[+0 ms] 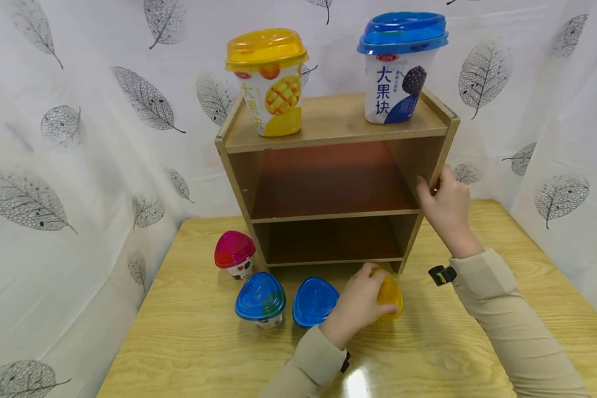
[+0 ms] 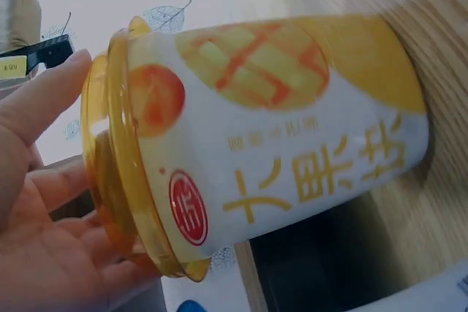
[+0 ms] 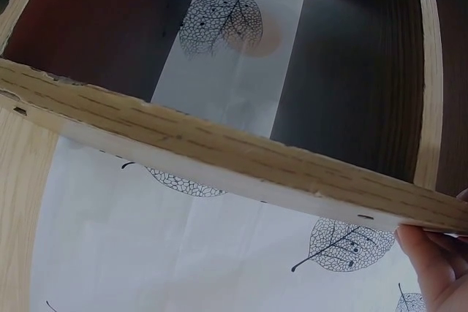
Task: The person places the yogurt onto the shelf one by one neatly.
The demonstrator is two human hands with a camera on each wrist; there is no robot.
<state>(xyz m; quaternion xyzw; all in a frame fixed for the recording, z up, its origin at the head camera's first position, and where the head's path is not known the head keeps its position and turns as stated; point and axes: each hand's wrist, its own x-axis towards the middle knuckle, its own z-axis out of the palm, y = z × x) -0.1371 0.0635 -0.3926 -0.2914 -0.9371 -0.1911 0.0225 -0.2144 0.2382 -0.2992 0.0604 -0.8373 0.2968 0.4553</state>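
Note:
My left hand (image 1: 358,301) grips a yellow-lidded yogurt cup (image 1: 392,296) by its lid, low in front of a small wooden shelf (image 1: 335,215). In the left wrist view the thumb and fingers curl round the lid of this cup (image 2: 256,137), which bears a mango picture; its base is right at the wooden tabletop. At the shelf's right side panel, my right hand (image 1: 448,207) holds the edge between thumb and fingers. The right wrist view shows the thumb (image 3: 424,253) against that panel (image 3: 219,147), with the other fingers mostly hidden.
On the shelf's top board stand a yellow-lidded cup (image 1: 273,91) at left and a blue-lidded cup (image 1: 398,77) at right. Left of my left hand are two blue-lidded cups (image 1: 261,298) and a pink-lidded one (image 1: 235,251). A leaf-patterned sheet (image 1: 94,166) hangs behind the table (image 1: 189,337).

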